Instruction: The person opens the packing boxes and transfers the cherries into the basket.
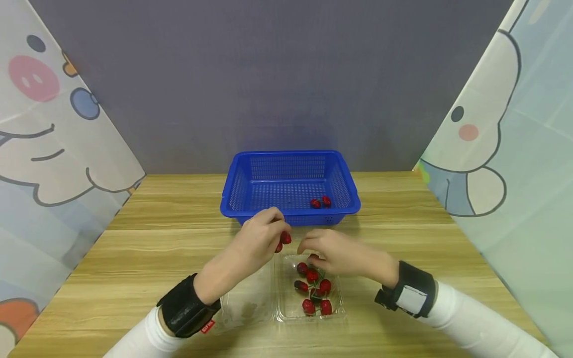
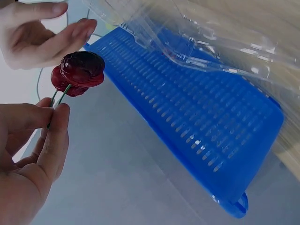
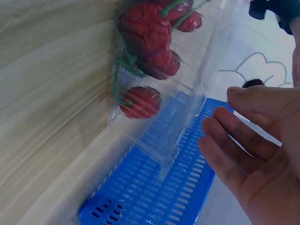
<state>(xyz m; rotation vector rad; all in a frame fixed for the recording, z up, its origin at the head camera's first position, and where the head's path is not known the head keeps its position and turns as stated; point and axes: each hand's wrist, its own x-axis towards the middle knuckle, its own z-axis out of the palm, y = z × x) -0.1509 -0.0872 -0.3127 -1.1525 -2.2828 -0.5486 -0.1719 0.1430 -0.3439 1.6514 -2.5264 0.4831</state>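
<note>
Between thumb and fingers my left hand [image 1: 261, 236] pinches the green stems of a pair of dark red cherries [image 2: 79, 72], which stand out past the fingertips in the left wrist view. It is in front of the blue basket [image 1: 230, 211], near its front rim. My right hand [image 1: 337, 251] hangs over the clear plastic box [image 1: 286, 311], fingers loosely bent and nothing between them in the right wrist view [image 3: 253, 150]. Several red cherries with green stems [image 1: 312, 276] lie in that box. Two more cherries [image 1: 321, 202] sit inside the basket at its front right.
The box's clear lid [image 1: 243, 303] lies folded open to the left, with a small red label [image 1: 208, 326] by its lower edge. A grey wall [image 1: 286, 74] rises behind the wooden table [image 1: 156, 248]. Cartoon-printed panels [image 1: 483, 149] flank both sides.
</note>
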